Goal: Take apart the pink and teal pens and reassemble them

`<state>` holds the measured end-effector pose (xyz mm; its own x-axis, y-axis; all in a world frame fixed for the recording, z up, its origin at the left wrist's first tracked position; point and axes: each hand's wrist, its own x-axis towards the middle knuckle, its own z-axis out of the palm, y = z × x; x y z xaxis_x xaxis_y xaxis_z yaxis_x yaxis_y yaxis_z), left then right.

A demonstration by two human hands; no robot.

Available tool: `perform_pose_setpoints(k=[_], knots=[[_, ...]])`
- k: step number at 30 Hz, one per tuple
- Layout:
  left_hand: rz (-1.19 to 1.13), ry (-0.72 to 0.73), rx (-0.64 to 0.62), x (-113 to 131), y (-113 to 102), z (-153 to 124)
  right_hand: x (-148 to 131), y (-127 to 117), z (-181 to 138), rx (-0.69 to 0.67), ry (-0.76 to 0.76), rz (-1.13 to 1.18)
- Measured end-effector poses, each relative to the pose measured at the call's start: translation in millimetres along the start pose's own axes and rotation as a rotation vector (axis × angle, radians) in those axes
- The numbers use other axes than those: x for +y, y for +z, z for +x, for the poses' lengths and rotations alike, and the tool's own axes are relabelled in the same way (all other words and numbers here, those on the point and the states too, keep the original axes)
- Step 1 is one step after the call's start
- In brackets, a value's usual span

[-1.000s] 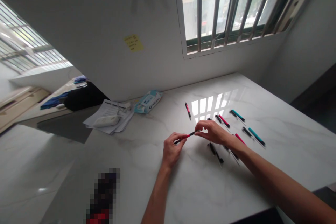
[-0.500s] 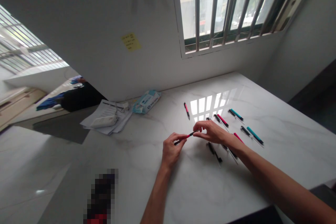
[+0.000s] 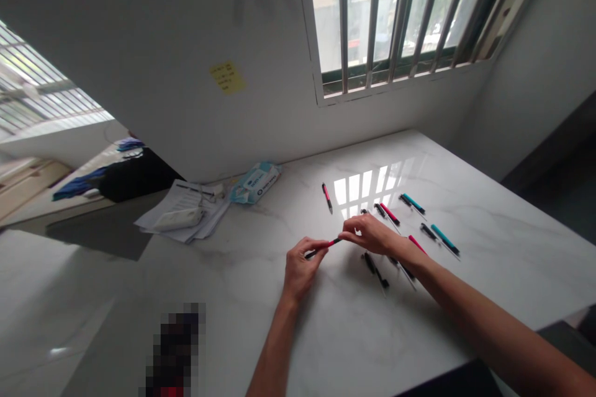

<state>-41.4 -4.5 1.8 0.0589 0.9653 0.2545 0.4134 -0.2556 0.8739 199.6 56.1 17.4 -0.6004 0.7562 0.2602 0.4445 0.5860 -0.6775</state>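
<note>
My left hand is closed round a red and black pen, which slants up to the right. At the pen's upper right end, the thumb and fingers of my right hand are pinched on its black tip. Around and beneath my right hand and forearm lie pens in separate parts: a red barrel, another red barrel partly behind the forearm, two teal barrels, one near and one far, and black pieces with thin white refills. A whole red and black pen lies farther back.
Against the wall on the marble-patterned table are a blue and white wipes packet and a stack of papers with a white object on top. A blurred-out dark item is at the lower left. A barred window is above.
My right fingers have closed in on the pen's black end. The whole view has shifted slightly, and the loose parts lie as before.
</note>
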Motion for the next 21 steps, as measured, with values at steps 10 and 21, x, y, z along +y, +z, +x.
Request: perform_pose_setpoints(k=[10,21], knots=[[0.006,0.009,-0.021,0.6,-3.0,0.9,5.8,2.7,3.8,0.022,-0.028,-0.047],[-0.005,0.012,-0.004,0.3,-0.3,1.4,-0.6,1.7,1.6,0.011,0.047,0.004]])
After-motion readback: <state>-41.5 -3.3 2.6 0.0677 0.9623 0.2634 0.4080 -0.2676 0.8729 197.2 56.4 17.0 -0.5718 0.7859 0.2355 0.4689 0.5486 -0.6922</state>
